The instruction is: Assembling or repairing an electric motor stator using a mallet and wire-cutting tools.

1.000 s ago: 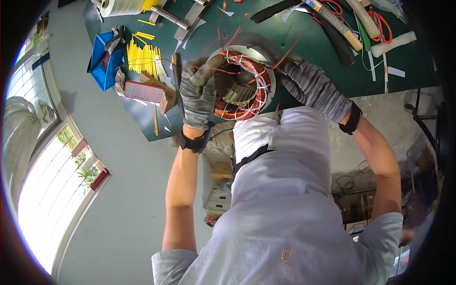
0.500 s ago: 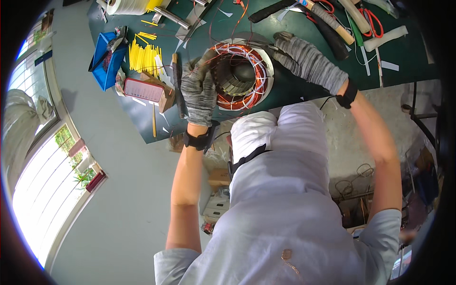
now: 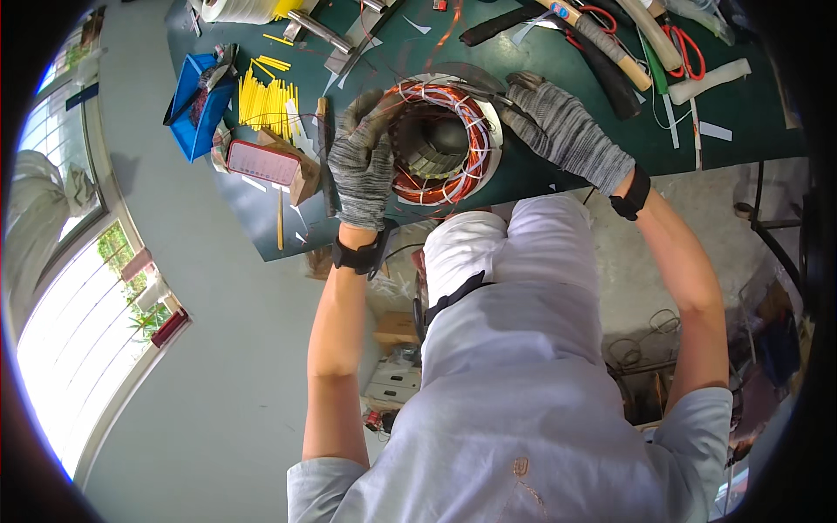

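A motor stator with orange-red copper windings laced in white cord stands near the front edge of the green table, its round bore facing up. My left hand, in a grey knitted glove, is closed against the left side of the winding, fingertips at its upper left rim by thin dark wires. My right hand, gloved alike, is closed around a slim dark metal tool whose tip points at the upper right rim of the stator. The glove hides most of the tool, so its kind is unclear.
Left of the stator lie yellow sleeves, a blue bin, a phone propped on a wooden block, and a dark bar. At right are red-handled scissors, a mallet and black tubes.
My right hand has shifted slightly and turned a little, the tool with it. My left hand stays at the winding. The whole view has tilted slightly.
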Demonstrator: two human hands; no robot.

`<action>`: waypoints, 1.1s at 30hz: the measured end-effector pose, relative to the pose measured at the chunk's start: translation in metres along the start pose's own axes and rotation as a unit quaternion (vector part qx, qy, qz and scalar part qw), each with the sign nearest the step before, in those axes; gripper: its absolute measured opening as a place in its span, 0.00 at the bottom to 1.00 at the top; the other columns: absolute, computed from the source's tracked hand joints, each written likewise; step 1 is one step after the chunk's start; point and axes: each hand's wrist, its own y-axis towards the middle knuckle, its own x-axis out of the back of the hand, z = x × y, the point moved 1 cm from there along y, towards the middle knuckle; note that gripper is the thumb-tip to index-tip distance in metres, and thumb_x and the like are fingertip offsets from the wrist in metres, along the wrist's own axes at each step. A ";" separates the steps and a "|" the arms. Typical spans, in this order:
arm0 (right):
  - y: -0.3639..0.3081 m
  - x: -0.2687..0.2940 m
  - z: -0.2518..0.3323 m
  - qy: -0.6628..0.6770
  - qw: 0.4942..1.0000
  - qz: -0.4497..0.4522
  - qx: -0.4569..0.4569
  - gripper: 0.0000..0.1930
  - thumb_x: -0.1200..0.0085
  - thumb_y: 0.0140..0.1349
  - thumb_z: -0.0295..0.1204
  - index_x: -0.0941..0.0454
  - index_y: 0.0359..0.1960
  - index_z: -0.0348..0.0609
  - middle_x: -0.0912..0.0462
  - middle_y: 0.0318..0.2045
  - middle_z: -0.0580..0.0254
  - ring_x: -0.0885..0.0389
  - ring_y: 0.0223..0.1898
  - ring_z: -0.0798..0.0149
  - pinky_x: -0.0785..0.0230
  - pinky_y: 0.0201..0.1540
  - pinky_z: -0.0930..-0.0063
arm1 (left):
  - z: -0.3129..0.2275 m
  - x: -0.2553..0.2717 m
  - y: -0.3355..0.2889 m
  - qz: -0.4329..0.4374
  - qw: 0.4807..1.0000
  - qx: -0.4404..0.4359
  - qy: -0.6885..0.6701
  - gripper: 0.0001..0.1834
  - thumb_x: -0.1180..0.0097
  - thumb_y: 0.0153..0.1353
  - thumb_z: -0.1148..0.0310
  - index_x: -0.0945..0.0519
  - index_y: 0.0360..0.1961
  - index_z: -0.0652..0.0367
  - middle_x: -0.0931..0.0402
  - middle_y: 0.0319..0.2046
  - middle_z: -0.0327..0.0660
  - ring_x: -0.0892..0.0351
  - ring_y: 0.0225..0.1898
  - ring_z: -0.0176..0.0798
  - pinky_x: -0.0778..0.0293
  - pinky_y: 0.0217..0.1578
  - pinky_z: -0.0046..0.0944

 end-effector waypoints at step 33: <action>-0.041 -0.035 0.035 0.050 0.959 -0.268 -0.077 0.12 0.50 0.53 0.34 0.29 0.33 0.38 0.25 0.28 0.47 0.26 0.29 0.48 0.32 0.32 0.58 | -0.014 -0.010 0.015 0.070 0.990 -0.078 0.098 0.35 0.59 0.37 0.90 0.25 0.46 0.43 0.36 0.49 0.50 0.33 0.49 0.51 0.34 0.50 0.39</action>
